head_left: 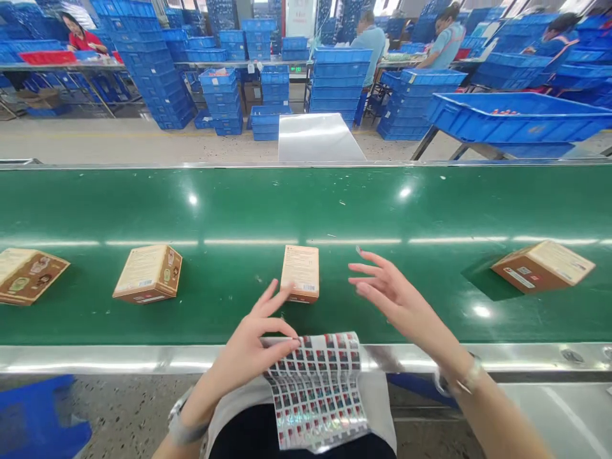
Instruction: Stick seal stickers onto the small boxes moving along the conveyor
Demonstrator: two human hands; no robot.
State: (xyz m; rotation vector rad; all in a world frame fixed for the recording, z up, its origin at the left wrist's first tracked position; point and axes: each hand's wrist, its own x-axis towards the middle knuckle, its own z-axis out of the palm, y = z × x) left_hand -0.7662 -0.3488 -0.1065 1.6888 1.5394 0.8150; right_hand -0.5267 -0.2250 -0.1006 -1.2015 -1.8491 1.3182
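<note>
My left hand [251, 347] pinches the top edge of a sheet of small shiny stickers [315, 389] between thumb and index finger. The sheet hangs down over my lap, printed in rows of red, dark and silver. The other fingers of that hand reach over the near end of a small cream and brown box [300, 268] on the green conveyor belt [248, 204]. To the right of this box, my right hand [394, 296] is held above the belt with its fingers apart. A tiny pale sticker [358, 250] clings to its index fingertip.
On the belt's left are two more boxes [148, 274] [33, 277], and another box [545, 264] stands at the right. A metal rail [119, 359] edges the belt. Beyond are a blue bin [526, 121], stacked blue crates [339, 80] and several people at tables.
</note>
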